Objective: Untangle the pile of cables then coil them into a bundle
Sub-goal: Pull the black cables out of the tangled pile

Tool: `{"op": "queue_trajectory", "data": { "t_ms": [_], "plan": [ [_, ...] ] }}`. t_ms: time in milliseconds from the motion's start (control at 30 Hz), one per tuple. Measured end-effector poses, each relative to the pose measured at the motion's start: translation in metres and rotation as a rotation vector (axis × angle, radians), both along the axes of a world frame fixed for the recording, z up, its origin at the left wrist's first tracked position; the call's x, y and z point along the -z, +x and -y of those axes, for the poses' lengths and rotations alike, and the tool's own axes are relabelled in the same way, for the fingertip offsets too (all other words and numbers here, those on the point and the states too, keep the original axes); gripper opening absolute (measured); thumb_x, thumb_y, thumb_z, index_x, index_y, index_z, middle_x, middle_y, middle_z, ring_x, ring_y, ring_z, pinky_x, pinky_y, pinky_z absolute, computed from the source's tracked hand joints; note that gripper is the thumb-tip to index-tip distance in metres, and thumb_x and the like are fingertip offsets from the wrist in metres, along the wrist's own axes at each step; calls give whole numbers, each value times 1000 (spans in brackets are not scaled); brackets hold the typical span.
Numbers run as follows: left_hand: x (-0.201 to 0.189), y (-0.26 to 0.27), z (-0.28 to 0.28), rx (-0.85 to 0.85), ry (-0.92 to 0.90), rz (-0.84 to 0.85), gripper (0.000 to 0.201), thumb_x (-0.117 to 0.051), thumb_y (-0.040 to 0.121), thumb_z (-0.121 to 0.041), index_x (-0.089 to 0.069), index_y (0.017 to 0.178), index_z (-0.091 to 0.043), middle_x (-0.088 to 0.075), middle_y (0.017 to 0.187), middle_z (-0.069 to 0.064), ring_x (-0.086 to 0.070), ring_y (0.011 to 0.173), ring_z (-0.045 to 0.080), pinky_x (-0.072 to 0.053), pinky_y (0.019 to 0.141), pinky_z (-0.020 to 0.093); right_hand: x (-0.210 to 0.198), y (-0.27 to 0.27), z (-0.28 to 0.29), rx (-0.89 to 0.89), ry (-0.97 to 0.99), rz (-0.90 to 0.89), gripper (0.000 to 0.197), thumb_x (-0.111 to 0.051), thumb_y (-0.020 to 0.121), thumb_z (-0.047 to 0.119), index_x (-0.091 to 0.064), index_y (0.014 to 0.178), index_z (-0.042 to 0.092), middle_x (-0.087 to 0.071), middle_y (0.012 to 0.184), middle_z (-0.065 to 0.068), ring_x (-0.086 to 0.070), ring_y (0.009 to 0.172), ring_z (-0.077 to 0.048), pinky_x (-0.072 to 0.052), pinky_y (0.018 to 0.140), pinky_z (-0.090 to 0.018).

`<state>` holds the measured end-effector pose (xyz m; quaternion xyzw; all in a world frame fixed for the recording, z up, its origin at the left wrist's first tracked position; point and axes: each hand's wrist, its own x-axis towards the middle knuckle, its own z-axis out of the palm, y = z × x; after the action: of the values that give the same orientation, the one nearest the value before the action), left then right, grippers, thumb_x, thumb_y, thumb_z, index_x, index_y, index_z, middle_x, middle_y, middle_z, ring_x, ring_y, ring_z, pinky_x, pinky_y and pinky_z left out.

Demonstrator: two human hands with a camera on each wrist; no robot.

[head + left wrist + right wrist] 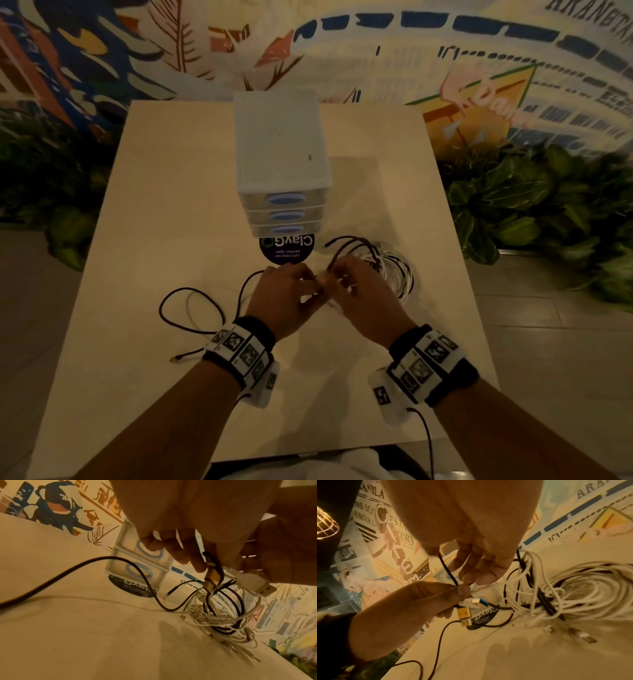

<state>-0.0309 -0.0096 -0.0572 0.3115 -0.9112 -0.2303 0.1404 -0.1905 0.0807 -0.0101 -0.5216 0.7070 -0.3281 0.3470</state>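
The job was in its untangling stage, with no coiling begun as far as could be judged. Both hands met above the table (171, 205), just in front of a small drawer unit (282, 150). The left hand (284, 294) had its fingers (462, 591) curled round two plug ends, a gold plug (464, 616) and a white plug (257, 586), and pinched a black cable (448, 570) that ran up to the right hand (363, 287). The right hand's fingers (479, 574) were bent down close to that black cable; whether they actually gripped it could not be told.

The pile of cables (223, 616), mostly white loops with black ones threaded through, lay on the table just right of the hands, partly lifted by the strands held. One black loop (191, 308) trailed loose to the left.

The next move probably called for drawing the black cable out through the white loops slowly, keeping the plugs from snagging.
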Motion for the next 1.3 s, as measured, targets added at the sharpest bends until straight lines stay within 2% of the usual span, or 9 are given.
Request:
{"op": "queue_trajectory", "data": {
  "t_ms": [233, 333, 533, 667, 733, 900, 1067, 1167, 1300],
  "plan": [
    [5, 1, -9, -142, 241, 31, 15, -66, 84, -51, -70, 94, -40, -60, 84, -15, -51, 62, 2, -41, 59, 20, 2, 6, 0, -57, -87, -175, 10, -60, 98, 24, -69, 99, 29, -67, 96, 13, -61, 93, -5, -53, 83, -29],
    [6, 0, -9, -101, 353, 3, 18, -63, 82, -52, -64, 95, -40, -59, 92, -16, -57, 65, 4, -51, 64, 27, 3, 11, -1, 17, -114, -126, 12, -53, 100, 17, -59, 96, 26, -62, 93, 10, -61, 86, -7, -53, 76, -30],
    [0, 1, -17, -198, 533, 1, 37, -58, 96, -24, -60, 122, -50, -69, 89, -22, -68, 61, -2, -53, 65, 12, 10, -2, -3, 137, -92, -67, 14, -50, 102, 12, -51, 98, 26, -66, 85, 8, -65, 80, -10, -54, 74, -37],
    [4, 15, -15, -83, 486, -7, 30, -67, 88, -44, -58, 110, -63, -54, 126, -23, -64, 80, -3, -50, 65, 13, 3, -1, -10, 19, -52, -64, 10, -49, 104, 23, -55, 105, 31, -65, 84, 12, -62, 77, -6, -51, 69, -25],
    [5, 25, -12, -31, 572, -74, 31, -64, 83, -36, -66, 104, -58, -52, 131, -20, -60, 95, -1, -47, 72, 13, -1, -1, -16, -98, 33, -78, 11, -47, 105, 28, -56, 109, 34, -65, 87, 12, -62, 78, -5, -49, 69, -21],
    [-14, 32, -1, -140, 859, -309, 32, -56, 79, -43, -76, 103, -35, -72, 112, -5, -65, 100, 19, -51, 90, 38, 5, 7, -21, -296, 186, -153, 19, -45, 104, 32, -61, 116, 33, -69, 98, 13, -63, 86, -3, -54, 81, -26],
    [-45, 13, 2, 45, 654, -184, 34, -55, 89, -62, -71, 110, -41, -71, 107, -15, -66, 98, 13, -54, 83, 35, 14, 22, -23, -402, 217, -170, 26, -47, 105, 33, -65, 124, 32, -67, 101, 12, -56, 84, -5, -45, 81, -24],
    [-53, 7, -1, 92, 521, -99, 33, -47, 94, -57, -73, 96, -37, -71, 87, -19, -66, 80, 7, -53, 74, 29, 23, 20, -28, -384, 262, -149, 31, -45, 105, 40, -64, 127, 31, -71, 110, 7, -63, 94, -11, -50, 89, -30],
    [-54, 9, -6, 28, 546, -34, 26, -47, 104, -41, -69, 93, -35, -69, 72, -15, -66, 71, 6, -55, 73, 33, 24, -9, -45, -258, 255, -267, 44, -36, 100, 60, -63, 125, 37, -73, 107, 15, -64, 89, -1, -50, 84, -24]
  ]
}}
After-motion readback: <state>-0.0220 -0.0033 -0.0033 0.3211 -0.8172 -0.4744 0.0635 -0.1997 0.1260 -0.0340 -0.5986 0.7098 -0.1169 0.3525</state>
